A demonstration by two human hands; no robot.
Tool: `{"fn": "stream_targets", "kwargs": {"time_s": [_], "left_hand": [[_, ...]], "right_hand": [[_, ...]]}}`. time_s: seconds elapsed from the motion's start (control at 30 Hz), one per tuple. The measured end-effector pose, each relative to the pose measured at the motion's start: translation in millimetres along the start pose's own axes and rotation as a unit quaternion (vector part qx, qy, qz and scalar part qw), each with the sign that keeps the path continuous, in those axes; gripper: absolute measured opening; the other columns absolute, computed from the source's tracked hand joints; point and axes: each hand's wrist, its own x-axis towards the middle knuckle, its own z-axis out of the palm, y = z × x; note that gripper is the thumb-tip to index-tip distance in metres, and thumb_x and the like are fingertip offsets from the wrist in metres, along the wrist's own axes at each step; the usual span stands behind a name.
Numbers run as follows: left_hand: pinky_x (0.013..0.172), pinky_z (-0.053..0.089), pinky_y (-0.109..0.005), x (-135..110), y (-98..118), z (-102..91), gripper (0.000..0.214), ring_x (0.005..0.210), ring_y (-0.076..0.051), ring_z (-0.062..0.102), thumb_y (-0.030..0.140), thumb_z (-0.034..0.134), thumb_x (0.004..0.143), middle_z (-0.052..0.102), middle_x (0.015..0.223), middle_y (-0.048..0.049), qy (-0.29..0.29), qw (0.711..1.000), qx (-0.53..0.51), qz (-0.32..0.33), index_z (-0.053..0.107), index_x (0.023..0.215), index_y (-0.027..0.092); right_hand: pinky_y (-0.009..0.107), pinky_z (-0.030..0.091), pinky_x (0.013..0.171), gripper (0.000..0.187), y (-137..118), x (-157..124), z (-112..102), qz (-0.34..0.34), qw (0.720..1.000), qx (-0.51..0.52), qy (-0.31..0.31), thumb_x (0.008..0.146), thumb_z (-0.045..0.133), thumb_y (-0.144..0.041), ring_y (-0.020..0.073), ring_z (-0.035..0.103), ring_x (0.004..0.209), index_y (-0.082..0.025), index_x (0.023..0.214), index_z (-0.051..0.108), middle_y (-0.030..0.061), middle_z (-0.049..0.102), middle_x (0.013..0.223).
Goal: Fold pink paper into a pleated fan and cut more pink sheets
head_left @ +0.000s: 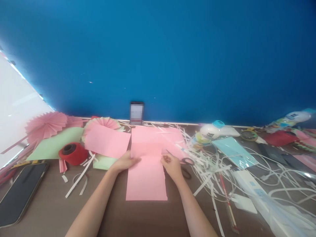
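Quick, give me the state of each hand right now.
Left hand: fingers pressed on the left edge of the pink paper.
Right hand: closed on scissors, at the paper's right edge.

Left hand (125, 162) flat on pink sheet's (147, 177) left edge, right hand (172, 165) pinching its right edge, scissors (185, 166) just beside; red tape roll (72, 153) and phone (21, 192) toward desk's (49, 210) left edge.
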Motion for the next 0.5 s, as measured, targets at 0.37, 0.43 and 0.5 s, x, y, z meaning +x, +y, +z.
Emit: {"fn": "stream_targets", "kwargs": {"time_s": [0.37,0.43,0.5], "left_hand": [[0.074,0.046,-0.03,-1.1,-7.6,-4.7,0.042,0.091,-0.024,0.058,0.04,0.057,0.071,0.063,0.101,-0.0069,0.018,0.999,0.011,-0.028,0.057,0.105,0.015],[0.076,0.045,-0.03,-0.8,-8.1,-5.0,0.043,0.092,-0.024,0.057,0.039,0.058,0.071,0.063,0.102,-0.0066,0.019,0.999,0.013,-0.033,0.057,0.106,0.016],[0.078,0.045,-0.03,-0.6,-7.7,-5.4,0.044,0.095,-0.025,0.057,0.038,0.058,0.07,0.062,0.104,-0.0066,0.014,0.999,0.003,-0.033,0.056,0.108,0.016]], "right_hand": [[0.033,0.05,0.072,0.023,-3.6,-0.3,-6.3,0.0,0.997,0.009,0.078,0.074,0.051,-0.035,0.022,0.063,0.076,-0.015,0.079,0.06,0.0089,0.067,0.079],[0.034,0.05,0.072,0.025,-5.9,-1.6,-6.0,0.001,0.998,0.033,0.056,0.075,0.051,-0.038,0.0228,0.063,0.078,-0.015,0.079,0.06,0.0098,0.067,0.08],[0.034,0.051,0.07,0.027,-7.8,-2.2,-5.5,0.007,0.998,0.055,0.029,0.074,0.052,-0.041,0.0233,0.063,0.076,-0.016,0.078,0.06,0.0098,0.067,0.079]]}}
